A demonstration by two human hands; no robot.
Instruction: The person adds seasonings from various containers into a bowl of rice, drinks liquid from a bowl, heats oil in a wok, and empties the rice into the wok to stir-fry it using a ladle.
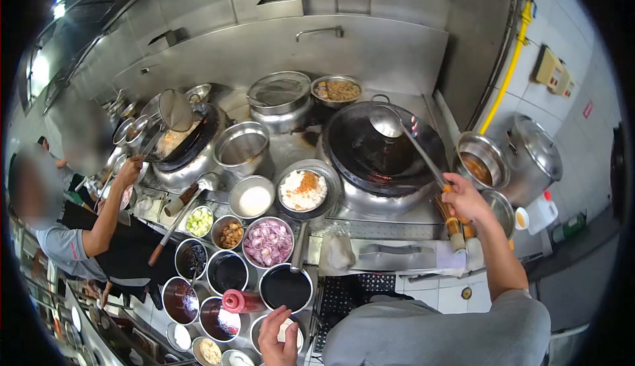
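Note:
My right hand is closed round the handle of a long metal ladle. The ladle's bowl hangs over the upper part of a dark wok, which sits on the right-hand burner. My left hand has its fingers stretched out and nothing in them. It hovers over a round container with something white inside, partly covering it. Close to that hand stand a pot of dark liquid and a red squeeze bottle lying across the containers.
Bowls of chopped purple onion, white liquid and a plate of white food with orange powder lie left of the wok. A co-worker's arm reaches to another wok. A lidded stockpot stands right.

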